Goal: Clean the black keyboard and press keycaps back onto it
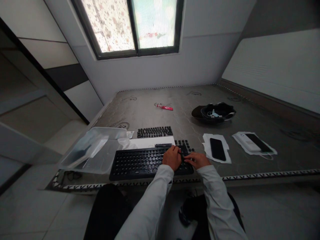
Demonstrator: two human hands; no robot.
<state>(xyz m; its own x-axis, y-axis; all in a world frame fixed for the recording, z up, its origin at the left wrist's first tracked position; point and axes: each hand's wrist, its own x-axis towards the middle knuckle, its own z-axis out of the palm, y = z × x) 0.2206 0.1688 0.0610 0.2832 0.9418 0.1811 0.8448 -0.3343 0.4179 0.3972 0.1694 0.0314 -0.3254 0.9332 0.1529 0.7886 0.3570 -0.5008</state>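
A black keyboard [140, 161] lies along the near edge of the mattress, its key positions showing no caps over most of its face. My left hand [172, 158] is closed over the keyboard's right part, and whatever its fingers hold is hidden. At the number-pad end, my right hand [198, 160] has its thumb and fingertips pinched together close to the board. Anything between those fingers is too small to make out. Loose black keycaps [154, 132] stand in rows behind the keyboard, and more keycaps [184, 144] lie behind my hands. A dark pen-like tool [163, 145] rests at the board's back edge.
A clear plastic bin [92, 153] stands left of the keyboard, beside white paper [142, 143]. To the right are a phone [217, 149] on a white sheet and a white device [250, 142] with a dark panel. Farther back lie a black cap [215, 112] and a red tag [166, 107].
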